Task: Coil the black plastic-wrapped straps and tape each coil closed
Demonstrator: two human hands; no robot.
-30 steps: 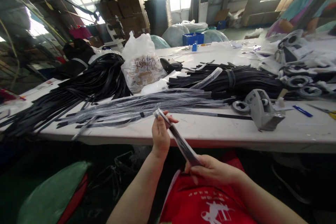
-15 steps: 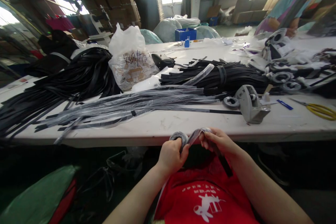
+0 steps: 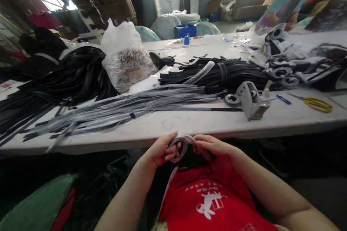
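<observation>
A coiled strap in clear plastic wrap (image 3: pixel 183 147) is held in front of my red apron, at the table's near edge. My left hand (image 3: pixel 166 148) is closed on the coil, with fingers passing through its middle. From the top of the coil the loose end runs to the right, and my right hand (image 3: pixel 210 145) pinches it between thumb and fingers. The tail hangs below my right hand, partly hidden by it. Beyond my hands, several plastic-wrapped straps (image 3: pixel 130 101) lie flat along the table (image 3: pixel 173 124).
A grey tape dispenser (image 3: pixel 251 101) stands beside another coiled strap (image 3: pixel 232 100). Yellow-handled scissors (image 3: pixel 317 104) and a blue cutter (image 3: pixel 283 99) lie to the right. Bundled black straps (image 3: pixel 238 74), a heap of black straps (image 3: pixel 81 74) and a marked plastic bag (image 3: pixel 128 61) are behind. A co-worker (image 3: pixel 282 9) is at the far right.
My left hand has turned the coil so its round face shows, with fingers through it. My right hand has shifted along the strap, and less of the tail hangs down. The view has swung slightly right.
</observation>
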